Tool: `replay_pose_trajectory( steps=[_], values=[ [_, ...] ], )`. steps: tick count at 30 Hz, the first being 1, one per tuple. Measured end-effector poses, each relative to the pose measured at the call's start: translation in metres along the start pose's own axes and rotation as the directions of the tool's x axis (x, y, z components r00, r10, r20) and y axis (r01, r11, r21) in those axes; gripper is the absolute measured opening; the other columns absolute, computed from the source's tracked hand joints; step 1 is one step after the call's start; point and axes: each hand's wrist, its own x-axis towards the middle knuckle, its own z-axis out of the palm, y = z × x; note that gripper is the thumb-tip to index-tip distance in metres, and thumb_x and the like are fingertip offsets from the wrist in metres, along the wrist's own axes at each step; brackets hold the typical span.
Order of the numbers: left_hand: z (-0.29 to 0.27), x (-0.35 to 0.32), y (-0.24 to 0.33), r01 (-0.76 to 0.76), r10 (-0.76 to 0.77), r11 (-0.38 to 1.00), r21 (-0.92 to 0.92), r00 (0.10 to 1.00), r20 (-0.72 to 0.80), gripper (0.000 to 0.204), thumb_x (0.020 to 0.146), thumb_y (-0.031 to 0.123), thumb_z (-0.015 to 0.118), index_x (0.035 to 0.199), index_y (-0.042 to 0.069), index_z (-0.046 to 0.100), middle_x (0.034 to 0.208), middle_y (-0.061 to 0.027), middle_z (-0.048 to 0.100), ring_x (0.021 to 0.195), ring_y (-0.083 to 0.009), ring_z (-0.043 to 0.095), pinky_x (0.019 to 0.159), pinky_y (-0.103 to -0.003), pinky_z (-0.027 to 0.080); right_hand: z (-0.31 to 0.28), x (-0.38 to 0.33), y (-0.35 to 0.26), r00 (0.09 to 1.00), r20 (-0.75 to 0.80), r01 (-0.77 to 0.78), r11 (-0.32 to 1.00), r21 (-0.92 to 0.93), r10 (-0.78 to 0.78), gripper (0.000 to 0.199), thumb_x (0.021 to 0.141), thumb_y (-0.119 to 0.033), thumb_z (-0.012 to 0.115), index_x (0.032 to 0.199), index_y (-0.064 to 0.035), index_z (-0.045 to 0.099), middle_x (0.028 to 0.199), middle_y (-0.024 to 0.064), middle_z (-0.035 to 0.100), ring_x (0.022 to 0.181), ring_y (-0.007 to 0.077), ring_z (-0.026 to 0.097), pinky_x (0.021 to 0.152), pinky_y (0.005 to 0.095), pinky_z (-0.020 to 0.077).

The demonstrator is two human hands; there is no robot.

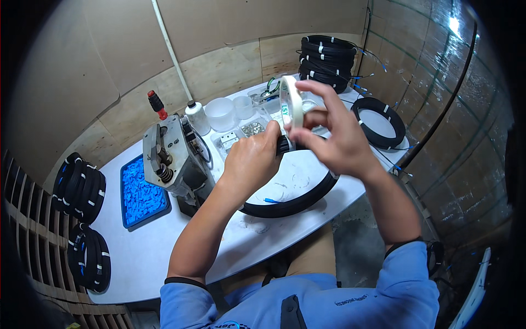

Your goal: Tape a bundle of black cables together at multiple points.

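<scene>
coil of black cable (296,208) sits over the table (123,255), its far side clamped in the left hand (253,160), apparently for steadiness; the right hand (344,136) grips a tape roll (297,104) by its rim, upright, close beside.

Left hand (249,160) around black cable coil (298,206), right hand (342,137) on white tape roll (297,107)

Cable coil (290,209) matt; machine (185,164) metal; tabletop (123,260) smooth.
</scene>
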Motion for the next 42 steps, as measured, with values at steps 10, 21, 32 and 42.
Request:
replay_pose_trajectory(
  steps=[10, 21, 32, 42],
  values=[
    [-0.001, 0.003, -0.005, -0.011, 0.013, 0.999, -0.047, 1.0, 0.028, 0.037, 0.086, 0.011, 0.071, 0.119, 0.009, 0.053, 0.085, -0.0225, 0.071, 0.077, -0.0462, 0.07, 0.067, -0.056, 0.054, 0.068, -0.145, 0.031, 0.94, -0.11, 0.272, 0.906, -0.323, -0.322, 0.046, 0.081, -0.017, 0.088, 0.116, -0.0049, 0.06, 0.116, 0.0176, 0.072, 0.108, 0.0355, 0.069, 0.088, 0.0442, 0.0533],
    [0.007, 0.003, 0.007, 0.001, -0.002, 0.998, 0.063, 1.0, 0.024, 0.031, 0.087, 0.013, 0.071, 0.114, 0.009, 0.056, 0.089, -0.0177, 0.073, 0.078, -0.0424, 0.071, 0.065, -0.053, 0.055, 0.072, -0.084, 0.057, 0.816, -0.108, -0.438, 0.729, 0.526, 0.568, 0.037, 0.105, -0.033, 0.066, 0.11, 0.0036, 0.066, 0.088, 0.0048, 0.072, 0.082, 0.0084, 0.065, 0.076, 0.0224, 0.0489],
    [0.011, 0.011, -0.013, 0.024, -0.024, 1.0, 0.012, 1.0, 0.018, 0.027, 0.084, 0.01, 0.068, 0.107, 0.004, 0.055, 0.084, -0.0235, 0.072, 0.076, -0.0475, 0.071, 0.066, -0.056, 0.056, 0.069, -0.061, 0.037, 0.71, 0.045, -0.513, 0.473, 0.716, 0.702, 0.034, 0.106, -0.035, 0.062, 0.085, -0.0074, 0.063, 0.064, -0.0035, 0.054, 0.053, 0.0035, 0.047, 0.049, 0.0203, 0.0376],
    [0.007, 0.013, -0.009, 0.062, -0.062, 0.998, -0.004, 0.996, 0.066, 0.025, 0.088, 0.013, 0.071, 0.103, 0.005, 0.054, 0.082, -0.0236, 0.071, 0.078, -0.0478, 0.069, 0.069, -0.057, 0.054, 0.081, -0.067, 0.032, 0.709, -0.096, -0.489, 0.585, 0.647, 0.698, 0.037, 0.108, -0.034, 0.058, 0.082, -0.008, 0.061, 0.063, -0.0053, 0.051, 0.052, 0.0016, 0.044, 0.047, 0.0194, 0.0358]
  ],
)
